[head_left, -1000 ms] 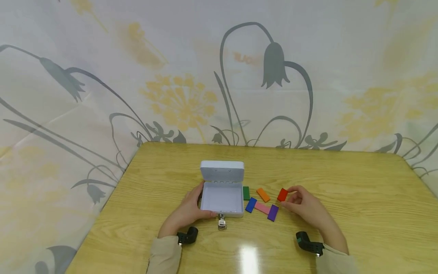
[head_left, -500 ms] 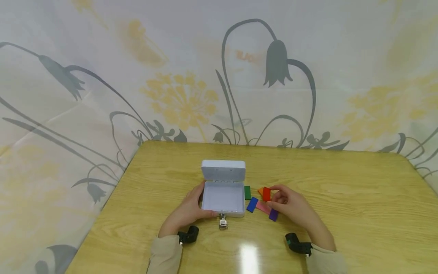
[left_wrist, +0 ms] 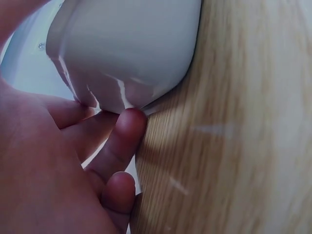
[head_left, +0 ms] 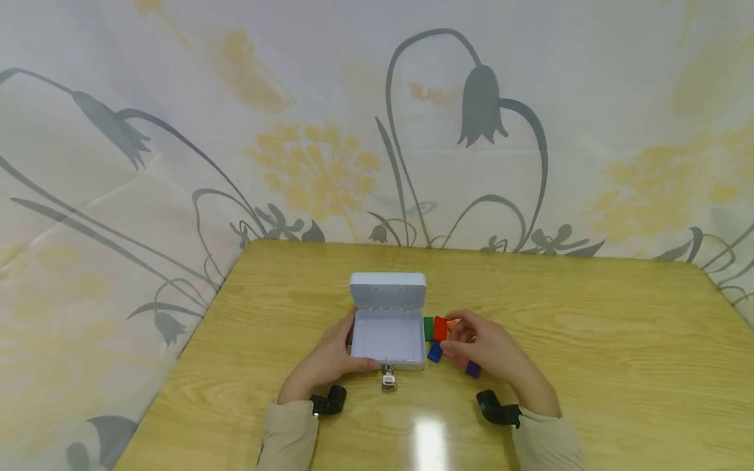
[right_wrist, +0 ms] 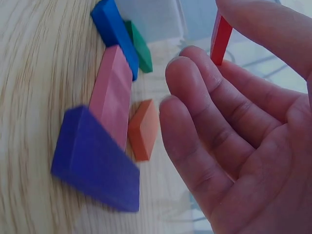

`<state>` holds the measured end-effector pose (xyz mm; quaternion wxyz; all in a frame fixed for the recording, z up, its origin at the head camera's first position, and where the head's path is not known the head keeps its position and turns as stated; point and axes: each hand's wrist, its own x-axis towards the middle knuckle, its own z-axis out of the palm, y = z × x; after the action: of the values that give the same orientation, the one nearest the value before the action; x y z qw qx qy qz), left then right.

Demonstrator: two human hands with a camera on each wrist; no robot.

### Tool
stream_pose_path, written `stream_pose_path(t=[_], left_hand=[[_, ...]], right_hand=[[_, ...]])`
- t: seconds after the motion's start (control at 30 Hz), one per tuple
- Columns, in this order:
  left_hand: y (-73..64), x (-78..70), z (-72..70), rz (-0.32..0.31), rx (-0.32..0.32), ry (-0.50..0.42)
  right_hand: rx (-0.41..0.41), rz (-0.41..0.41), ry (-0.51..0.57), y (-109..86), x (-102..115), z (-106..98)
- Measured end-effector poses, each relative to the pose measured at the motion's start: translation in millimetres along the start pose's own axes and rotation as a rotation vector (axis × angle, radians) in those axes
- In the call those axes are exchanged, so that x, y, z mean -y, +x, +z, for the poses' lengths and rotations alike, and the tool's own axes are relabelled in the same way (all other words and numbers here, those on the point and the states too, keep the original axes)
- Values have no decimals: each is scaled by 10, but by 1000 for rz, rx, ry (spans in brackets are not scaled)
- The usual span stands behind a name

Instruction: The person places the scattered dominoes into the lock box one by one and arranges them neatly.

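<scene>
A white metal box (head_left: 389, 335) with its lid (head_left: 387, 291) raised stands on the table, its inside bare. My left hand (head_left: 326, 356) holds the box by its left side, thumb at the front edge and fingers round the side wall. Between thumb and forefinger, my right hand (head_left: 483, 343) pinches a red block (head_left: 440, 328) just right of the box. Below that hand lie a blue block (right_wrist: 114, 36), a pink block (right_wrist: 112, 92), a purple block (right_wrist: 97, 165) and an orange block (right_wrist: 145, 130). A green block (head_left: 429, 329) lies close against the box's right side.
A metal clasp (head_left: 389, 379) hangs from the box front. The wooden table (head_left: 612, 340) stretches out on both sides. Behind it hangs a flower-patterned cloth (head_left: 330, 118). A black camera mount sits on each wrist.
My right hand has carried the red block leftward, over the orange block, to beside the box. The left hand keeps its hold on the box.
</scene>
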<state>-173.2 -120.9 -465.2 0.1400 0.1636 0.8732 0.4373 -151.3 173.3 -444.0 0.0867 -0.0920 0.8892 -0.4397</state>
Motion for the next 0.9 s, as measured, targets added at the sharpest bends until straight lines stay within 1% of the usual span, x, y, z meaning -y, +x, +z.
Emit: stream_pose_path(t=[0.1, 0.17, 0.27, 0.3, 0.4, 0.53, 0.6, 0.77, 0.83, 0.9], left_hand=[[19, 10, -7, 22, 21, -75], [19, -7, -16, 26, 41, -132], [-43, -141, -69, 15, 66, -159], [-70, -196, -88, 12, 68, -145], [-88, -183, -68, -2, 64, -88], [-40, -7, 35, -26, 46, -25], [-39, -4, 42, -32, 42, -28], [-27, -22, 17, -9, 30, -60], [-28, -33, 3, -5, 21, -46], [-33, -34, -7, -16, 10, 1]], right_hand=[[9, 8, 5, 20, 32, 18], [16, 9, 2, 30, 48, 33], [13, 4, -20, 53, 64, 60], [15, 0, -26, 62, 74, 69], [5, -17, -55, 86, 104, 105], [2, -19, -108, 113, 154, 163], [11, -18, -123, 132, 187, 187], [26, -18, -121, 161, 294, 203], [23, -20, -123, 171, 333, 206], [21, -36, -122, 186, 371, 216]])
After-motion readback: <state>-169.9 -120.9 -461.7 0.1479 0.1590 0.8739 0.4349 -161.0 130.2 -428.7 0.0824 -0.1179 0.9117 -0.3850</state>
